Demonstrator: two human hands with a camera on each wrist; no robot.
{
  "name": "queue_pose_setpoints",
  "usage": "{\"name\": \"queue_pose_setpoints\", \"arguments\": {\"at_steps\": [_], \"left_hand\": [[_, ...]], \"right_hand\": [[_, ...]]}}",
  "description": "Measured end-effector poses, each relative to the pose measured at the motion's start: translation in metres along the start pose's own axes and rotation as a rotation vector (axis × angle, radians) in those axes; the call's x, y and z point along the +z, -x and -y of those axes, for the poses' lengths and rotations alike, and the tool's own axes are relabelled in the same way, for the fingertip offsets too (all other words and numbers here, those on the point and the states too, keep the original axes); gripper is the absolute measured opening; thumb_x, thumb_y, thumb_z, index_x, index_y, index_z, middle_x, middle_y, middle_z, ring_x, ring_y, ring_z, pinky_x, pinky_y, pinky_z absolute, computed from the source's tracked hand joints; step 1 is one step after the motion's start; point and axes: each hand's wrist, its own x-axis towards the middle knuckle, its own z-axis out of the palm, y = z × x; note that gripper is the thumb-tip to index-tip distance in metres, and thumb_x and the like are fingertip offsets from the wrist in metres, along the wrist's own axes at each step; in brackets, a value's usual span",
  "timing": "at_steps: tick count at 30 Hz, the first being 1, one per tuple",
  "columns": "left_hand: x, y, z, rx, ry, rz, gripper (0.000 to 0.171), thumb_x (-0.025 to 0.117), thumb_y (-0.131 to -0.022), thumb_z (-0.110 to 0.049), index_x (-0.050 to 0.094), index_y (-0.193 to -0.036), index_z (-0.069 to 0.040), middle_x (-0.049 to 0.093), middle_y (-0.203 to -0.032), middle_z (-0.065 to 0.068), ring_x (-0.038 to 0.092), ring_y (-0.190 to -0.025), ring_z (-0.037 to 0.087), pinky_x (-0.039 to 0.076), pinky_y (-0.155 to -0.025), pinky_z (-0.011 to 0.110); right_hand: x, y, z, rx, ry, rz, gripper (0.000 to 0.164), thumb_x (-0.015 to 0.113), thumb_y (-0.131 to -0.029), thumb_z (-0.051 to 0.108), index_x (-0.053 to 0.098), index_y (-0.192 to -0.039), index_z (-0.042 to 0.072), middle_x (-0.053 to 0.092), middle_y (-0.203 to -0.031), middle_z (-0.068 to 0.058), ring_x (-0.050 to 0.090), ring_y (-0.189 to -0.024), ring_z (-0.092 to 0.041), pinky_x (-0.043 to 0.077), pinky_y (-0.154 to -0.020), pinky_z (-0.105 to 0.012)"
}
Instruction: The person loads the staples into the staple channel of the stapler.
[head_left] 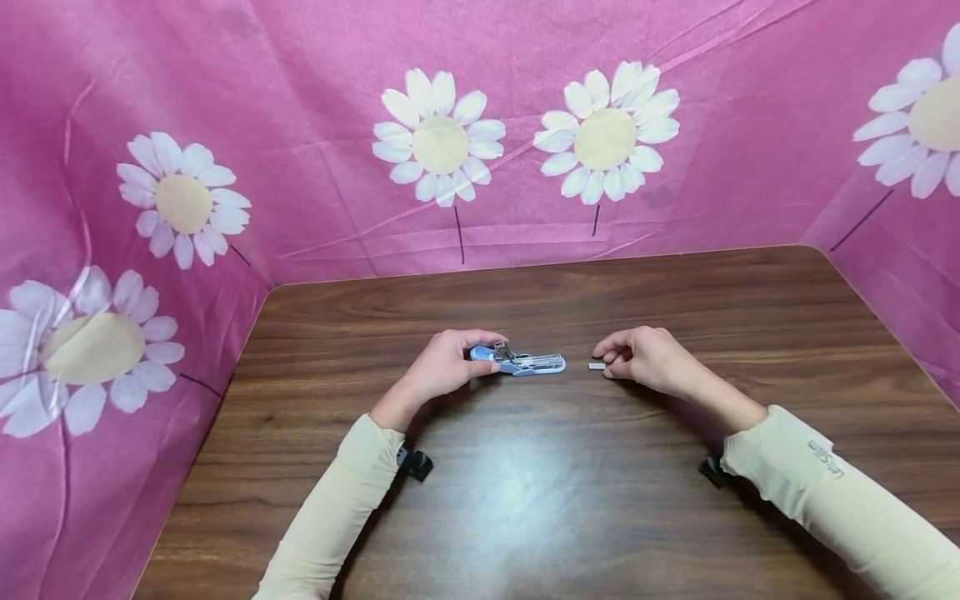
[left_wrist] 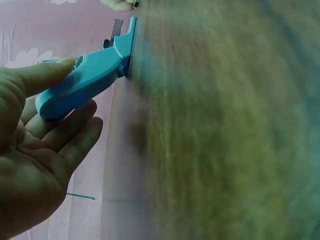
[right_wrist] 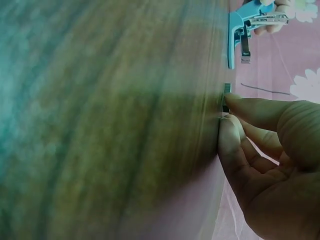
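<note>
The person's left hand [head_left: 448,365] has its thumb and fingers curled round the rear of a blue stapler [head_left: 542,365], swung open, its front end reaching beyond those fingertips. The right hand's [head_left: 647,358] thumb and fingers nearly meet, pinching a small staple strip [head_left: 595,366] that juts past them, near the stapler but apart.

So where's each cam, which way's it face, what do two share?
Head: head-worn, looking forward and down at the table; left hand, right hand and both sleeves show.
Left wrist: on that wrist, looking along the left hand to the blue stapler; part of the right hand at top.
Right wrist: on that wrist, looking past the right hand's pinched grey strip to the stapler; part of the left hand at top right.
Head and right wrist share the stapler and strip.
</note>
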Motion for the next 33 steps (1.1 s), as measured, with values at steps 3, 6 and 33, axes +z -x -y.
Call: {"name": "queue_pose_setpoints", "arguments": {"at_steps": [3, 6, 33], "left_hand": [[-0.001, -0.001, 0.001, 0.002, -0.017, 0.001, 0.037, 0.079, -0.088, -0.022, 0.073, -0.124, -0.025, 0.075, -0.102, -0.005, 0.047, -0.059, 0.007, 0.040, -0.056, 0.022], [-0.001, -0.001, 0.000, 0.006, -0.026, 0.003, 0.037, 0.079, -0.088, -0.022, 0.073, -0.125, -0.025, 0.075, -0.104, -0.005, 0.050, -0.063, 0.007, 0.042, -0.057, 0.022], [-0.001, -0.004, -0.001, 0.014, -0.038, 0.037, 0.034, 0.077, -0.090, -0.021, 0.073, -0.124, -0.022, 0.072, -0.091, -0.004, 0.049, -0.058, 0.006, 0.041, -0.056, 0.023]], "right_hand": [[0.002, -0.001, 0.000, -0.006, 0.013, -0.001, 0.021, 0.077, -0.084, 0.012, 0.078, -0.105, 0.014, 0.076, -0.082, 0.007, 0.066, -0.078, -0.005, 0.049, -0.073, -0.023], [0.001, -0.001, 0.001, -0.018, 0.031, -0.012, 0.018, 0.074, -0.085, 0.011, 0.078, -0.102, 0.015, 0.076, -0.081, 0.007, 0.065, -0.076, -0.005, 0.049, -0.072, -0.024], [0.001, -0.008, 0.013, -0.072, 0.200, -0.066, 0.010, 0.073, -0.080, 0.012, 0.079, -0.083, 0.020, 0.074, -0.078, 0.008, 0.058, -0.071, -0.011, 0.049, -0.070, -0.038]]}}
